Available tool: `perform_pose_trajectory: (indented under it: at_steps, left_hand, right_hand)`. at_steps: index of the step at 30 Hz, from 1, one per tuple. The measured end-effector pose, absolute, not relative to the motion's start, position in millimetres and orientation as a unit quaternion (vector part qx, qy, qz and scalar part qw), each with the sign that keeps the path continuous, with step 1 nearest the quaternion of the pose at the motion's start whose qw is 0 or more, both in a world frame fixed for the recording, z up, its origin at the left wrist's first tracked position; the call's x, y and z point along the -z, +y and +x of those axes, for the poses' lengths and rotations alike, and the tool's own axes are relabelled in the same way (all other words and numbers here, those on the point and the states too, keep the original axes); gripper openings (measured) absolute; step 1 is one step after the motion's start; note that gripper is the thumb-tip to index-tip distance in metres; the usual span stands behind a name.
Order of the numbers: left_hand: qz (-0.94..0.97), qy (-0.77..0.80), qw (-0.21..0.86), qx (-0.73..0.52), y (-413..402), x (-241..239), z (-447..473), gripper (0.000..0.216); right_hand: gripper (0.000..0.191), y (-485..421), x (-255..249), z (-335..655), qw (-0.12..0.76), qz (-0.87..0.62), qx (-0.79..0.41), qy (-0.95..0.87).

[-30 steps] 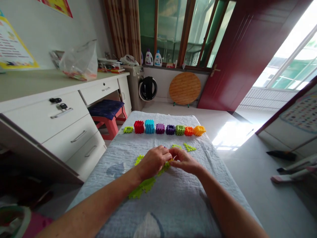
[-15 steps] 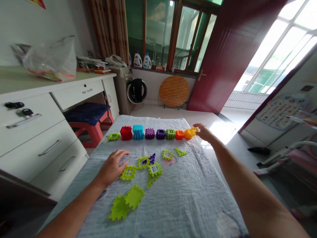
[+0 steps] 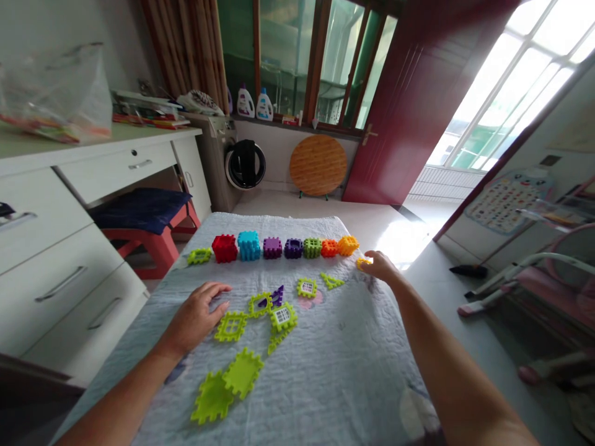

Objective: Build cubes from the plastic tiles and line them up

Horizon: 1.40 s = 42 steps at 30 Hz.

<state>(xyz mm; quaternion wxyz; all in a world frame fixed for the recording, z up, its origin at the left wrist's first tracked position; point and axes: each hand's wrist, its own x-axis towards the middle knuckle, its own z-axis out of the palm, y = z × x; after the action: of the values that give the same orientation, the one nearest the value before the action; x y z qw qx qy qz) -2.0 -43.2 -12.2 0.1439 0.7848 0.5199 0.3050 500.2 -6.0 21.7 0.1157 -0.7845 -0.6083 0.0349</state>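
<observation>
A row of coloured block cubes (image 3: 283,246), from red to orange, stands at the far side of a quilted cloth (image 3: 325,365). Flat lime-green puzzle pieces (image 3: 253,313) lie scattered in the middle, one with a purple part. My left hand (image 3: 198,316) rests flat on the cloth, fingers spread, touching a green window piece (image 3: 230,326). My right hand (image 3: 379,265) is at the cloth's right edge, near the orange cube (image 3: 348,245), fingers pinched on a small yellow piece (image 3: 363,262).
White drawers (image 3: 56,248) and a red stool (image 3: 149,229) stand to the left. A washing machine (image 3: 232,161) and a round wooden board (image 3: 318,165) are at the back. A dark red door (image 3: 409,105) stands open; a pink frame (image 3: 548,285) is on the right floor.
My hands have separated from the middle; the left one lies flat on the cloth. The right one reached to the orange cube and has drawn back a little with a small yellow piece.
</observation>
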Motion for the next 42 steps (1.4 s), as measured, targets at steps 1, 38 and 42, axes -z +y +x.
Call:
perform_pose_trajectory:
  at_steps: [1, 38, 42]
  left_hand:
    - [0.785, 0.520, 0.144, -0.304, -43, 12, -2, 0.028]
    - [0.788, 0.514, 0.139, -0.309, -45, 6, 0, 0.028]
    - [0.787, 0.517, 0.143, -0.305, -47, 4, -1, 0.029]
  right_hand:
    - [0.033, -8, -19, 496, 0.104, -0.777, -0.032, -0.620]
    - [0.053, 7, -80, 489, 0.046, -0.655, 0.031, -0.753]
    - [0.051, 39, -85, 483, 0.033, -0.677, 0.043, -0.734]
